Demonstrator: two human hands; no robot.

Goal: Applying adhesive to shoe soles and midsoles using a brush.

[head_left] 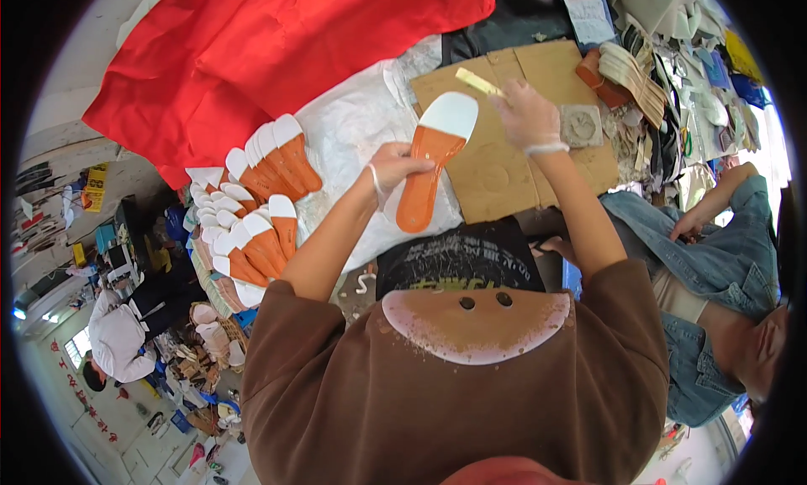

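My left hand (393, 167) is closed on the edge of a shoe insole (420, 170), thumb on top. The insole is orange-brown with a white toe end pointing away from me, and it is held up over the work surface. To its right my right hand (531, 115), in a thin translucent glove, grips a short pale yellow stick (479, 82) that looks like a brush. The stick's tip points left, just beyond the white toe and apart from it as far as I can tell. More insoles (269, 161) lie overlapped in rows on the left.
Under my right hand lies brown cardboard (487, 178), with a square whitish block (581, 125) on it. White plastic sheeting (340, 128) and a red sheet (277, 56) spread behind. Another person in a denim shirt (702, 359) sits close on my right. A clipboard (588, 14) lies far right.
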